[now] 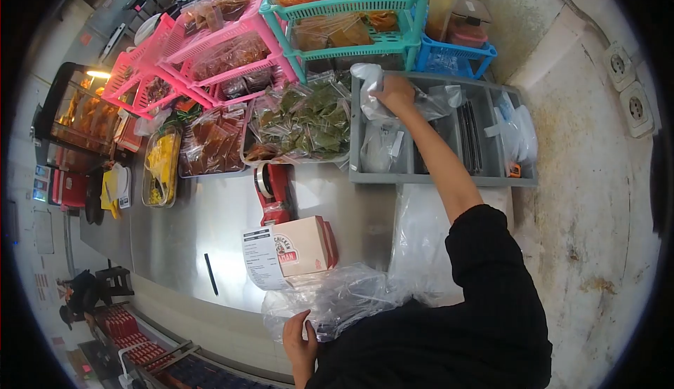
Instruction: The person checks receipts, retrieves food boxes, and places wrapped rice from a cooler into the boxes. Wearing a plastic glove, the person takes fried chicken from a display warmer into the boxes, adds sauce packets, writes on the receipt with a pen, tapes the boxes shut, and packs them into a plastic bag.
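My right hand (396,94) reaches into the back left of a grey divided tray (442,178), its fingers closed on clear plastic packaging (370,88). Near the front edge of the metal table, my left hand (300,336) is beside a crumpled clear plastic bag (344,294), thumb and forefinger apart, holding nothing. Behind that bag stands a cardboard food box (302,245) with red sides, and a printed receipt (262,257) rests against its left side. A red tape dispenser (274,194) is just behind the box.
Pink racks (235,52) and a teal rack (344,6) hold bagged food at the back. Trays of packets, including green leafy ones (302,119), line the table. A black pen (211,274) lies left; a stained wall (583,213) borders the right.
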A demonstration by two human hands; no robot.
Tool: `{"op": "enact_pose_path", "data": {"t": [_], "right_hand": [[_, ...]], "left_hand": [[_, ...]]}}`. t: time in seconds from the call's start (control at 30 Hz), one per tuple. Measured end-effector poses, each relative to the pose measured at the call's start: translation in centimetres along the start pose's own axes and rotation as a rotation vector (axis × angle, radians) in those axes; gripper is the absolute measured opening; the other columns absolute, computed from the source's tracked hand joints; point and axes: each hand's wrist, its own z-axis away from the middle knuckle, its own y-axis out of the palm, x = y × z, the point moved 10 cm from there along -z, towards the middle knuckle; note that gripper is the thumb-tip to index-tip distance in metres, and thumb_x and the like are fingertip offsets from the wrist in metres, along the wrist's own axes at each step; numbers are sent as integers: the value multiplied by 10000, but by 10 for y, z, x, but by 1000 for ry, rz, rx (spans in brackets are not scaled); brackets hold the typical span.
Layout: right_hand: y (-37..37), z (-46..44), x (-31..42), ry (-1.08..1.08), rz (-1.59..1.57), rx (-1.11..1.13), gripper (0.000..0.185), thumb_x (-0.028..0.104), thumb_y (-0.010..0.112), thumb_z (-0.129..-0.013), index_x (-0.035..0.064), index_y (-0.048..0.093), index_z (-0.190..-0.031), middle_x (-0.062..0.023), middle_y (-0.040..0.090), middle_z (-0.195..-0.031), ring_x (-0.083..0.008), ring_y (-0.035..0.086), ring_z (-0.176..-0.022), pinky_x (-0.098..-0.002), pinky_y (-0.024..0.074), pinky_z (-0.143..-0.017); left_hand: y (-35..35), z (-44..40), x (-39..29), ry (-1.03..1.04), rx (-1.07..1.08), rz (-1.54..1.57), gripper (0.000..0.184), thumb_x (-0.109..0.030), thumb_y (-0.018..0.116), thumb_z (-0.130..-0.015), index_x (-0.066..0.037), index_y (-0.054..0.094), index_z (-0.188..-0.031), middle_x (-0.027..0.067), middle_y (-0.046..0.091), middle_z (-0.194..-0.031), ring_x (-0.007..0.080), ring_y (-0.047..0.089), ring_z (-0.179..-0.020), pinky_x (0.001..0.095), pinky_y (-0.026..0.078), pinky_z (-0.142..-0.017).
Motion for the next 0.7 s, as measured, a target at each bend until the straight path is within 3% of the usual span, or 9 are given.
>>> {"op": "enact_pose_path", "data": {"t": [0.07,0.2,0.27,0.37,0.43,0.53,0.63,0.7], "right_hand": [[22,-4,-7,43,-220,185,444,375,743,-608,59,662,-910,-149,638,-965,-297,624,-841,-399,499,-751],[44,-15,-14,27,-316,207,300,326,729,-626,98,687,-817,-139,653,-892,-298,628,-822,-393,499,-739],[60,-23,-24,113,-459,138,187,281,714,-636,128,693,-742,-138,650,-788,-307,627,-777,-402,493,-706],[42,-23,-19,27,-337,-66,150,236,702,-639,127,685,-740,-141,644,-771,-326,620,-737,-420,486,-684],[33,-12,-22,11,-405,-68,152,229,705,-639,112,678,-731,-139,643,-765,-330,617,-721,-414,485,-671],[24,-13,-34,4,-599,-50,158,216,701,-650,78,662,-715,-133,641,-739,-331,613,-704,-405,480,-646],[5,-14,-35,-23,-759,-18,161,199,685,-668,47,645,-702,-126,640,-722,-315,615,-712,-395,472,-637],[-14,-13,-37,-61,-790,-19,159,188,676,-676,35,637,-696,-123,640,-724,-301,618,-721,-390,468,-639]], "left_hand": [[-2,4,7,-24,-19,-13,228,23,553,-758,-42,610,-969,127,612,-911,291,574,-853,360,440,-760],[-2,0,12,-54,-42,0,217,38,543,-763,-36,614,-953,128,612,-900,293,574,-847,356,439,-760],[-3,-3,9,-36,-44,1,222,46,541,-760,-36,615,-952,129,611,-897,291,573,-847,356,439,-759],[-7,-6,5,-12,-73,-2,222,67,545,-742,-38,619,-923,123,611,-865,281,575,-815,352,445,-733],[-12,0,7,-8,-91,-13,219,81,552,-727,-39,622,-895,117,611,-837,273,577,-784,348,451,-709],[-12,8,13,-10,-91,-19,244,87,531,-739,-39,608,-934,126,606,-876,284,571,-851,350,433,-782],[-26,21,11,50,-231,-115,284,109,542,-703,-50,607,-929,141,572,-996,308,541,-945,384,417,-807],[-46,39,27,-64,-372,-218,300,87,551,-700,-72,601,-949,216,423,-1213,375,403,-1138,450,352,-887]]}}
